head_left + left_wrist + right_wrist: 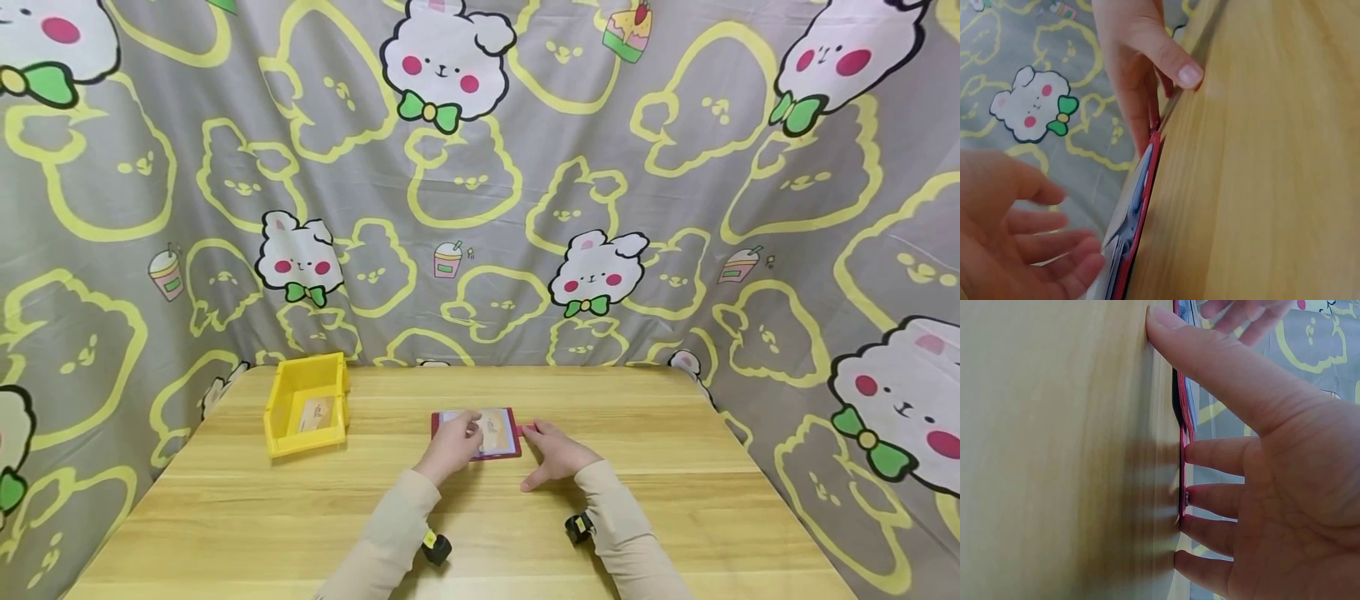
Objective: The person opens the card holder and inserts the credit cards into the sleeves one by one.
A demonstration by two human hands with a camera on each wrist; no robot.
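An open red card holder (498, 457) lies flat on the table, with whitish-blue pages and a tan card (496, 430) on its right side. Above the left part of it hovers my left hand (453, 447), fingers loosely bent. In the left wrist view nothing is between the fingers of that left hand (1029, 234), which are beside the raised page edges (1119, 250). Straight fingertips of my right hand (558, 456) rest on the pink-red strap (1183, 478) at the holder's right edge. The right thumb touches the tabletop nearer to me.
A yellow open bin (276, 408) stands to the left on the wooden table (225, 517), with a tan card (318, 413) inside. Behind and at both sides hangs a grey curtain (480, 183) with cartoon prints. A black camera is strapped on each wrist.
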